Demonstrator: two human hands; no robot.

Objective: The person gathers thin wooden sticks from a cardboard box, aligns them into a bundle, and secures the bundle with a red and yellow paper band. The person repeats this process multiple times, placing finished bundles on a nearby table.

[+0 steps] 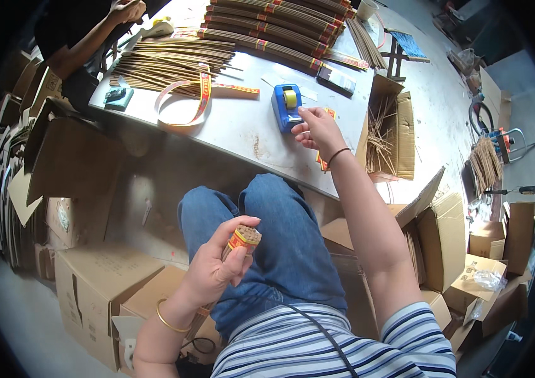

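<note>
- Two bare hands work apart from each other, the left hand low over the lap and the right hand out at the table
- The left hand is clasped around a bundle of sticks, thumb and fingers wrapping it just below the upper end, where the cut tips show
- A red and yellow band circles that bundle near its top; the bundle is held tilted above the jeans, its lower part mostly hidden by the hand and forearm
- The right hand is at the front end of the blue tape dispenser, thumb and forefinger close together and the other fingers curled; I cannot tell whether tape is pinched between them
- A yellow roll of tape sits in the dispenser
- A red and yellow paper strip lies in a loop on the table, left of the dispenser, beside a spread of loose sticks
- Banded bundles are stacked farther back
- An open carton with thin sticks inside stands by the table's right edge
- Another person's hand shows at the upper left
</note>
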